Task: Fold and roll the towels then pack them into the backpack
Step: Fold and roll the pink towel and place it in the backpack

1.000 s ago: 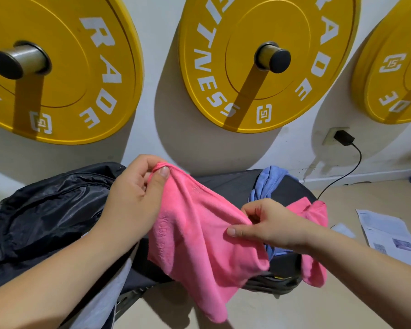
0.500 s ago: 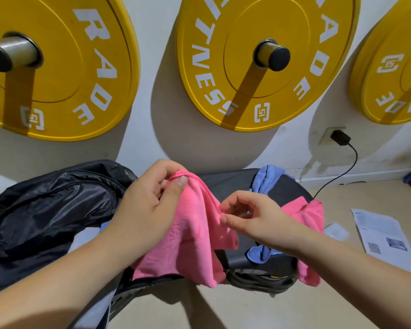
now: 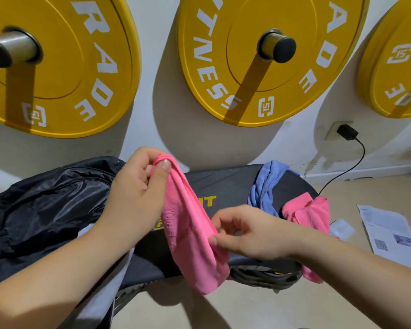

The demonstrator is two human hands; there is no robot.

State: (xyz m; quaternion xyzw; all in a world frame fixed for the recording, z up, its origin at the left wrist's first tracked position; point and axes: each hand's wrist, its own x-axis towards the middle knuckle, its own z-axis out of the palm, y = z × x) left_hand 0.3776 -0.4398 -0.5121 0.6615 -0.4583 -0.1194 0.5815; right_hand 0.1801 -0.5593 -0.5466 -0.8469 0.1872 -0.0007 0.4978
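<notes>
My left grip (image 3: 136, 200) pinches the pink towel (image 3: 188, 236) at its top corner. My right grip (image 3: 247, 233) pinches its lower edge above the surface (image 3: 235, 184), with the black backpack (image 3: 45, 210) at left.

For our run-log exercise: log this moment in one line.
left hand: pinches pink towel corner | right hand: pinches its lower edge | state: hanging, unrolled

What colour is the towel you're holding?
Pink. The towel shows best in the head view.
</notes>
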